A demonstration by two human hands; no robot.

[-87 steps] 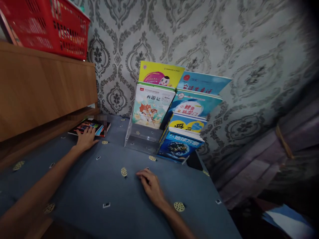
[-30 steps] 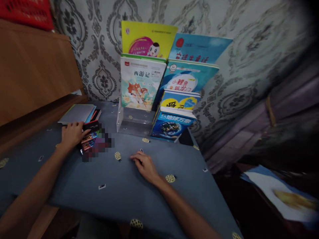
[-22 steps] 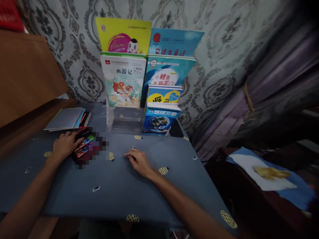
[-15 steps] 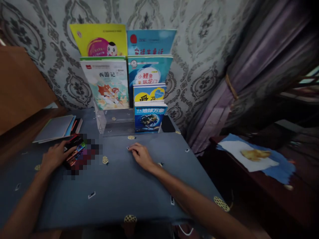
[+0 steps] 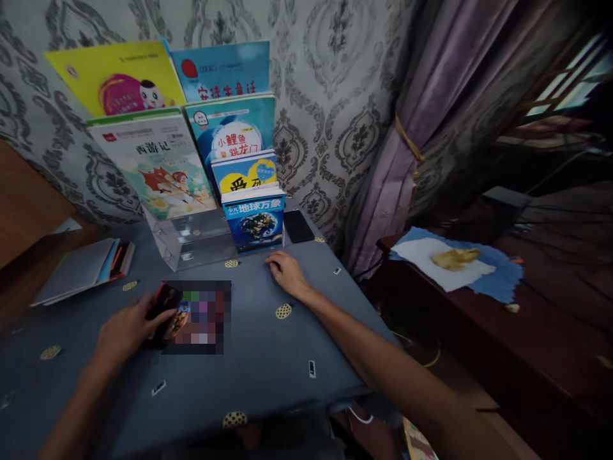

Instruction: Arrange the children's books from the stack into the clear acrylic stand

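Observation:
My left hand (image 5: 127, 329) grips the left edge of a dark book (image 5: 165, 316) with a colourful cover, the thumb on top; much of the cover is pixelated. The book is low over or on the table, and I cannot tell which. My right hand (image 5: 288, 275) rests on the tabletop with loosely bent fingers and holds nothing. Just behind it stands a clear display rack (image 5: 165, 246) of children's books. The blue earth book (image 5: 253, 223) at its front right is nearest to that hand. A white book (image 5: 165, 166) with a red picture leans beside it.
A black phone (image 5: 297, 225) lies right of the rack. Several thin books (image 5: 76, 268) are stacked at the left. A patterned grey cloth (image 5: 239, 370) covers the table. On a lower dark red surface at the right lies a blue cloth (image 5: 498, 284) with white paper and a yellowish item.
The view has shifted right. My left hand has brought the book rightward, away from the stack. My right hand is now closer to the rack's front right corner.

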